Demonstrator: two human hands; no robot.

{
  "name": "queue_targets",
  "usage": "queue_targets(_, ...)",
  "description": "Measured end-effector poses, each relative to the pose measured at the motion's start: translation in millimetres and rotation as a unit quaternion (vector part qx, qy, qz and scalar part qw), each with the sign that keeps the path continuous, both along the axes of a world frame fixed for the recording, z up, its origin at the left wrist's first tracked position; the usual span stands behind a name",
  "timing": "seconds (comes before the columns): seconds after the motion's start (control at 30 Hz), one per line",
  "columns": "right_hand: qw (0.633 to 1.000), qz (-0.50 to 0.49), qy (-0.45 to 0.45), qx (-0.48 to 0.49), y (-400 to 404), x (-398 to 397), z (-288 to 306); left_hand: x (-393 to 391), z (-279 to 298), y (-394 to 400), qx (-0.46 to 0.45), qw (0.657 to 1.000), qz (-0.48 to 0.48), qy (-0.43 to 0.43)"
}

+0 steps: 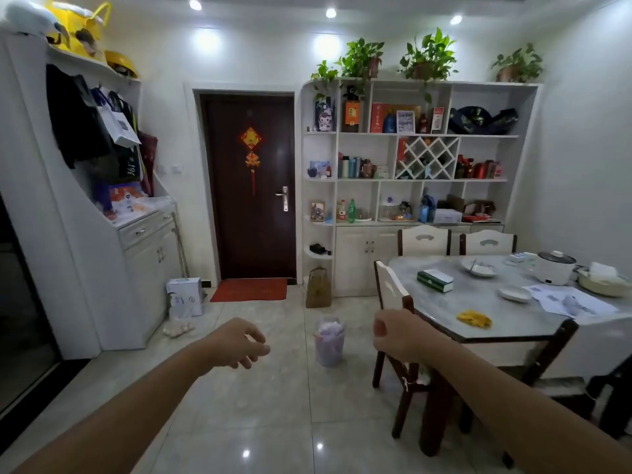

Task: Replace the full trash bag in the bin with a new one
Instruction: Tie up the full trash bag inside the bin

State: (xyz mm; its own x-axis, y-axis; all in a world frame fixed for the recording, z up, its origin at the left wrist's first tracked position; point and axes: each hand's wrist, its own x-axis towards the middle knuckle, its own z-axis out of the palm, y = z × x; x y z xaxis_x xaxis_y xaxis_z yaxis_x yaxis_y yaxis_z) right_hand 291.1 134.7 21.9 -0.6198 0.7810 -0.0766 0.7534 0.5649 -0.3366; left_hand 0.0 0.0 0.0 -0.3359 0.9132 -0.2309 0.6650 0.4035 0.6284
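Two bare forearms, no sleeves; left hand (239, 342), right hand (393, 333), both ringless.

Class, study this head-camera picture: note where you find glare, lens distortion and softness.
Head view: ceiling spotlights glare off the glossy floor tiles; the wide-angle lens bows the left cabinet and stretches both forearms; the trash bin looks soft, its contents indistinct; the left hand and right hand are slightly blurred.
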Motion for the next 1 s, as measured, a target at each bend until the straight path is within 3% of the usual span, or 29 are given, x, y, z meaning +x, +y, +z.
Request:
queue_targets(0.47, 0.999, -0.004, 0.009, -0.044, 232.9, -66.6, -41.6, -55.5, -20.1, 229.0, -0.034, 0.999, 0.022, -0.015)
queue_targets(0.63, 0.999, -0.019, 0.002, -0.039, 317.7, -119.4, -61.3, -98.6, -30.5, 325.4, -0.073, 0.996, -0.002, -0.048)
queue_targets(1.0, 0.996, -0.047, -0.032, -0.065, 501.9, -246.6, -84.0, -217.3, -53.4, 542.0, -0.065, 0.996, -0.036, -0.040)
